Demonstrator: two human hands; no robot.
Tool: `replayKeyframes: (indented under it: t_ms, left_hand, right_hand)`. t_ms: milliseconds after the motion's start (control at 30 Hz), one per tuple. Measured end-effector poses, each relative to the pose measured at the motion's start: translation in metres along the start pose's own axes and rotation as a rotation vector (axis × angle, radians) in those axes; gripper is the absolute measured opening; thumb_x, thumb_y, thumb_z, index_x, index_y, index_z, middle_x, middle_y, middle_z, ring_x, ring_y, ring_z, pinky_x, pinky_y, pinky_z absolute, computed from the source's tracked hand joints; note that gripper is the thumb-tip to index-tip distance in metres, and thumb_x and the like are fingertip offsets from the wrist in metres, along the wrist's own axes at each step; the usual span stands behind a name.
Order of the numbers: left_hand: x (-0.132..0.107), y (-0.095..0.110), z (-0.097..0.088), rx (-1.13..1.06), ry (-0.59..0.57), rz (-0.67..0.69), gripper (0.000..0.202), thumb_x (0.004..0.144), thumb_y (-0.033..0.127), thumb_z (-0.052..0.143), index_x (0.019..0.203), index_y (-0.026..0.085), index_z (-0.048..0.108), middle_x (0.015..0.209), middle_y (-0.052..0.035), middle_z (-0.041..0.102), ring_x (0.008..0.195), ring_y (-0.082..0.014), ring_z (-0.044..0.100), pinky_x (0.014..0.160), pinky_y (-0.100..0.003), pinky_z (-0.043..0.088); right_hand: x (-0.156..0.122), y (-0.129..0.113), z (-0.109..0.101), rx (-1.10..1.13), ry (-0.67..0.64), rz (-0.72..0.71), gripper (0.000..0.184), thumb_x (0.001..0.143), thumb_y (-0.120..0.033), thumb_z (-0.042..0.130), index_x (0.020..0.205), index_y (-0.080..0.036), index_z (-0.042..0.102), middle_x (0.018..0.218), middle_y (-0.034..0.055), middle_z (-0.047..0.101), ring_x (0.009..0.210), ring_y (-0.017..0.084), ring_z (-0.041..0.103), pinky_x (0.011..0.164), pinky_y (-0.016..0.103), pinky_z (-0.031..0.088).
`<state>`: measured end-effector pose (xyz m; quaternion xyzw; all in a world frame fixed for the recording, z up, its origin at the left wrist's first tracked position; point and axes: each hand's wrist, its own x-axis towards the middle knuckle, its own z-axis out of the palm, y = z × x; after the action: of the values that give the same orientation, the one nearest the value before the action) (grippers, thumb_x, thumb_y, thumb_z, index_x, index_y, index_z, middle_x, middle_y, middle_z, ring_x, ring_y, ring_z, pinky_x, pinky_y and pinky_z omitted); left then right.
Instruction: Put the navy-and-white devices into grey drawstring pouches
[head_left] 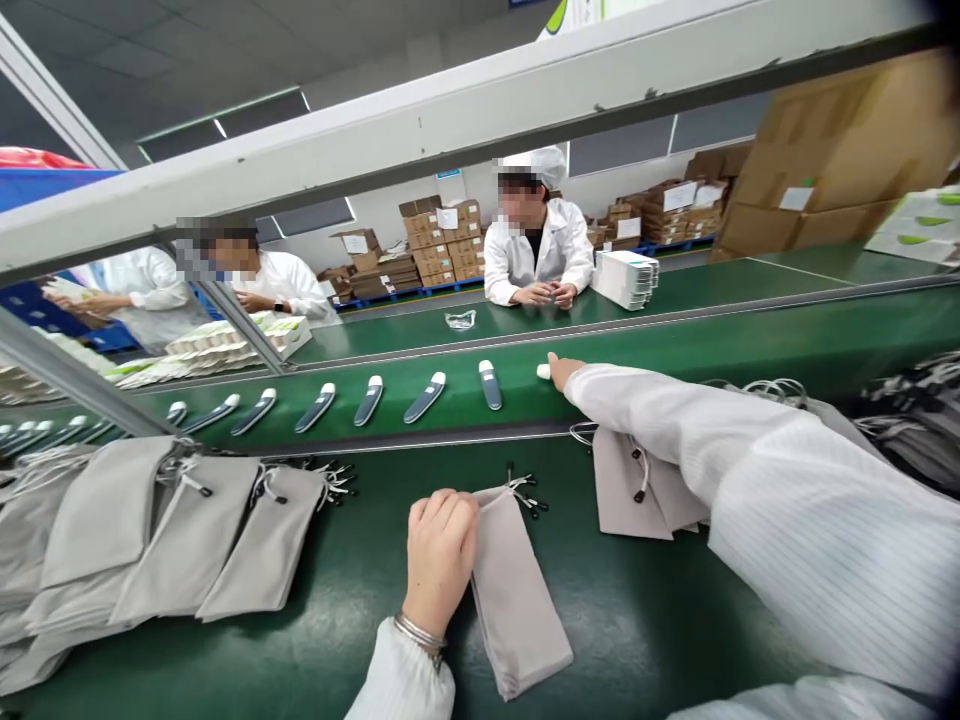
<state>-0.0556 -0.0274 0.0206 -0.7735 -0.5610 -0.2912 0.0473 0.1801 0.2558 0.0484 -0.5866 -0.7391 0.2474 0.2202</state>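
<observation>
Many blue, white-tipped devices [490,385] lie spaced out in a row along the green belt [461,400], none of these bagged. Right hand [568,373], arm stretched forward: fingers closed on a white-tipped piece [543,371] at the row's right end, only its pale end showing. Left hand [442,540], on the near worktop [349,590]: fingers bent over the corded end of a small stack of grey pouches [517,600]; fingertips hidden, so cannot tell whether they pinch or merely rest. Top pouch looks flat, unfilled. More pouches heaped left [247,550] and right [630,500]. Judged early: piece and pouch well apart, much left.
</observation>
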Motion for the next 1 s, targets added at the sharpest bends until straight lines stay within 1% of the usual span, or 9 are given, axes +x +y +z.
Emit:
replayKeyframes:
  t_ms: [100,200,300,400,500,633,800,900,1000]
  left_hand:
    - [0.002,0.001,-0.005,-0.320,0.023,-0.091,0.016,0.095,0.017,0.048,0.080,0.020,0.052,0.087,-0.0015,0.062,0.083,-0.0162,0.056,0.075,-0.031,0.038]
    - [0.007,0.004,-0.012,-0.588,0.046,-0.215,0.017,0.092,0.020,0.057,0.076,0.020,0.052,0.080,0.0006,0.054,0.075,-0.0137,0.051,0.069,-0.027,0.038]
    - [0.014,0.008,-0.019,-0.703,0.040,-0.280,0.016,0.087,0.019,0.064,0.074,0.020,0.055,0.079,0.0010,0.053,0.073,-0.0131,0.049,0.067,-0.026,0.036]
    - [0.023,0.015,-0.025,-0.787,0.053,-0.293,0.015,0.084,0.019,0.068,0.073,0.019,0.057,0.080,0.0005,0.051,0.075,-0.0132,0.048,0.066,-0.026,0.035]
    - [0.029,0.027,-0.031,-0.821,0.081,-0.283,0.015,0.081,0.019,0.071,0.072,0.019,0.059,0.085,-0.0007,0.050,0.077,-0.0133,0.048,0.066,-0.025,0.036]
    - [0.030,0.043,-0.036,-0.808,0.159,-0.279,0.013,0.080,0.018,0.072,0.072,0.019,0.062,0.096,-0.0033,0.050,0.091,-0.0159,0.051,0.073,-0.026,0.042]
    - [0.033,0.051,-0.038,-0.854,0.245,-0.274,0.013,0.080,0.021,0.074,0.073,0.020,0.063,0.101,-0.0029,0.049,0.102,-0.0165,0.053,0.078,-0.024,0.045]
    - [0.039,0.054,-0.039,-0.878,0.392,-0.311,0.012,0.079,0.022,0.075,0.075,0.021,0.064,0.104,-0.0024,0.049,0.107,-0.0160,0.052,0.083,-0.023,0.045]
    - [0.043,0.056,-0.041,-0.891,0.438,-0.366,0.013,0.078,0.022,0.075,0.073,0.020,0.063,0.101,-0.0021,0.052,0.098,-0.0139,0.052,0.077,-0.020,0.044]
  right_hand:
    - [-0.003,-0.007,-0.001,-0.014,0.005,0.041,0.041,0.082,-0.011,0.065,0.121,-0.009,0.054,0.117,0.0230,0.061,0.120,0.038,0.055,0.100,0.055,0.041]
    - [-0.015,-0.031,-0.012,0.078,-0.012,-0.012,0.053,0.085,-0.017,0.062,0.133,-0.018,0.038,0.117,0.0148,0.061,0.112,0.031,0.062,0.090,0.043,0.052]
    - [-0.052,-0.068,-0.022,0.465,-0.149,-0.177,0.056,0.088,-0.026,0.059,0.134,-0.027,0.026,0.111,0.0059,0.062,0.100,0.022,0.068,0.076,0.034,0.059]
    - [-0.103,-0.100,-0.022,0.899,-0.309,-0.328,0.059,0.084,-0.024,0.065,0.129,-0.033,0.027,0.105,0.0012,0.059,0.089,0.022,0.072,0.069,0.036,0.062]
    - [-0.138,-0.113,-0.013,1.034,-0.400,-0.382,0.055,0.083,-0.024,0.068,0.124,-0.033,0.031,0.105,-0.0006,0.055,0.084,0.021,0.074,0.072,0.039,0.063]
    - [-0.150,-0.109,-0.001,1.043,-0.472,-0.462,0.041,0.086,-0.028,0.068,0.114,-0.026,0.039,0.105,0.0003,0.056,0.088,0.017,0.072,0.086,0.041,0.060]
    - [-0.156,-0.102,-0.001,1.036,-0.480,-0.547,0.050,0.088,-0.031,0.066,0.126,-0.029,0.034,0.108,0.0009,0.057,0.097,0.017,0.069,0.091,0.040,0.055]
    - [-0.166,-0.100,-0.005,0.823,-0.567,-0.618,0.031,0.100,-0.041,0.045,0.123,-0.023,0.052,0.119,0.0052,0.059,0.113,0.019,0.059,0.101,0.039,0.046]
    - [-0.175,-0.094,-0.012,0.527,-0.587,-0.596,0.041,0.101,-0.042,0.041,0.135,-0.021,0.052,0.116,0.0068,0.063,0.103,0.018,0.059,0.090,0.035,0.047]
